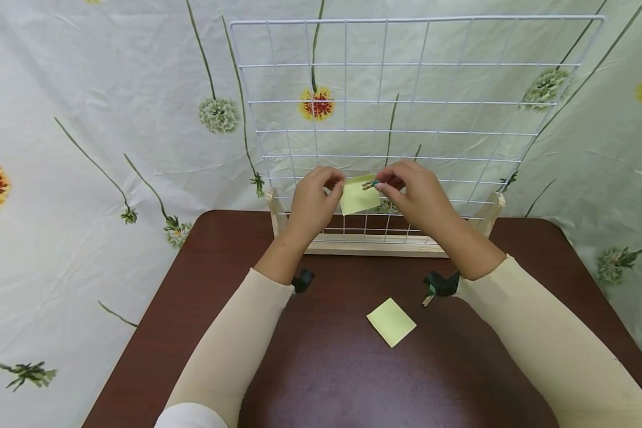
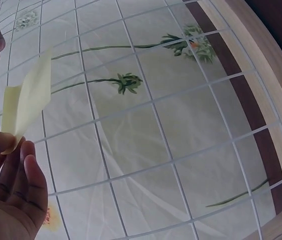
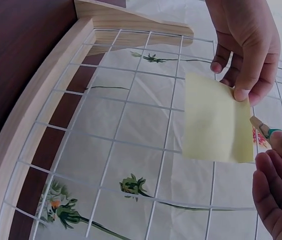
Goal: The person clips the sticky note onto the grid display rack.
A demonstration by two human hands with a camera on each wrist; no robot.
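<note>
Left fingers (image 1: 329, 173) pinch yellow note (image 1: 355, 201) at left edge; right fingers (image 1: 395, 170) grip clothespin (image 1: 368, 185). Note likely light, easily creased; hold by edges.

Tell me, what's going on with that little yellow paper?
The person's left hand pinches a yellow note by its edge, in front of a white wire grid in a wooden stand. The right hand holds a small clip close to the note, but it isn't clipped on yet. Another yellow paper lies on the dark table.
</note>
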